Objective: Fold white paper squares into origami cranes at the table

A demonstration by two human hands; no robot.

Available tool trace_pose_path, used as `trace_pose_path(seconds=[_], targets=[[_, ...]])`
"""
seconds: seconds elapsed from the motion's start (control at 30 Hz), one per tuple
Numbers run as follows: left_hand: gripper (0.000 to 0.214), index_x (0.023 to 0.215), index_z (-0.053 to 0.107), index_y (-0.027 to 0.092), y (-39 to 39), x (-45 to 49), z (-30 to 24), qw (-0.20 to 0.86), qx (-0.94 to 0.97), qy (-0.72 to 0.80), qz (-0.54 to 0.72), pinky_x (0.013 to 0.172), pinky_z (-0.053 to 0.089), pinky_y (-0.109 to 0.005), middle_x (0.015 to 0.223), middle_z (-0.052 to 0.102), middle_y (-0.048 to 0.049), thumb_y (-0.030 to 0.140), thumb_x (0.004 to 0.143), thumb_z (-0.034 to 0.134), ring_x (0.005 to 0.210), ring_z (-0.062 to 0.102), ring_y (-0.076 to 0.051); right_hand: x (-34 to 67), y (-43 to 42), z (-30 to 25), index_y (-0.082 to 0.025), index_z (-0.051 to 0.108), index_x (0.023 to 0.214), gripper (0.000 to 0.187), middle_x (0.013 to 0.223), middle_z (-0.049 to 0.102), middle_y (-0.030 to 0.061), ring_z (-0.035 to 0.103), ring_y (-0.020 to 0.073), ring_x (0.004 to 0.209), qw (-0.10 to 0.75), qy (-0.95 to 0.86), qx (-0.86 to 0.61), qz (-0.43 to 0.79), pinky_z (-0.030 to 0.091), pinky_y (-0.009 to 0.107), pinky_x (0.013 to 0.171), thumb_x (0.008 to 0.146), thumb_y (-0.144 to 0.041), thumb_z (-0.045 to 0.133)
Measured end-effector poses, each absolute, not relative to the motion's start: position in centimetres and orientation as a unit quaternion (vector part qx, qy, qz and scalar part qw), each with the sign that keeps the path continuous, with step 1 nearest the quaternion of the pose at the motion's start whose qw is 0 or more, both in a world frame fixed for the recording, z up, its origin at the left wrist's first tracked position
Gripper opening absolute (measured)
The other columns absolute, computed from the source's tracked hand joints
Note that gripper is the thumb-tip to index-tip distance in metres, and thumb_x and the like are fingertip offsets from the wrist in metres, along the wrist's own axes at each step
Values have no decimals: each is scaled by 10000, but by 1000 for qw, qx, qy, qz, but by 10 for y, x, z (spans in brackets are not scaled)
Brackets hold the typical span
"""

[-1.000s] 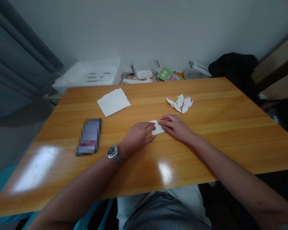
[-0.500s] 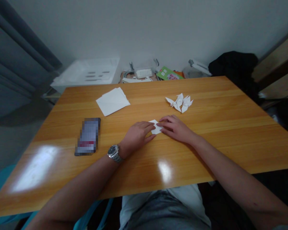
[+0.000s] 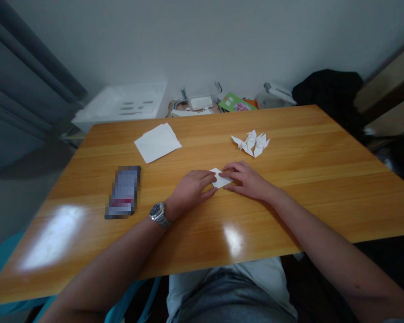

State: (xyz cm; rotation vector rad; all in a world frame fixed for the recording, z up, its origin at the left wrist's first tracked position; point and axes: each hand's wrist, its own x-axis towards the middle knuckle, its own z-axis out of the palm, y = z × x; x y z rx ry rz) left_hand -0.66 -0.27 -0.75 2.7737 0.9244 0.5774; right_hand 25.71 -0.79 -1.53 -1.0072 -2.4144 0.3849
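A small folded white paper (image 3: pixel 220 178) lies on the wooden table (image 3: pixel 289 197) between my two hands. My left hand (image 3: pixel 191 190), with a wristwatch on its wrist, rests on the paper's left side, fingers pressed down on it. My right hand (image 3: pixel 247 180) covers the paper's right edge, fingers bent and pinching against it. Most of the paper is hidden under the fingers.
A stack of white paper sheets (image 3: pixel 157 143) lies at the back left. Several folded paper cranes (image 3: pixel 252 143) sit behind my right hand. A phone (image 3: pixel 124 191) lies left of my left hand. A white tray (image 3: pixel 121 106), a box and clutter stand beyond the table's far edge.
Both hands stay on the paper. My right fingers have shifted slightly along its right edge; the paper's shape looks a little narrower.
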Motion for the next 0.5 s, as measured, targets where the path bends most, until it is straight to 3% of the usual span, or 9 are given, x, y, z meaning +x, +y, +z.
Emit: trace_pose_path(seconds=[0.23, 0.5], targets=[[376, 1242, 661, 198, -4, -7, -4, 76, 932, 303, 186, 998, 512, -422, 1283, 701, -103, 468, 986, 608, 1147, 664, -275, 253, -7, -16, -228, 734, 1212, 267, 1209, 688, 116, 607, 275, 1120, 260, -882, -365, 144, 502, 482, 987, 984, -327, 638], [270, 1059, 718, 204, -4, -2, -1, 79, 920, 335, 186, 887, 515, -365, 1097, 760, -76, 360, 1056, 497, 981, 709, -225, 251, -6, -17, -247, 750, 1158, 218, 1152, 712, 105, 642, 258, 1070, 278, -878, -355, 160, 525, 451, 942, 986, -312, 632]])
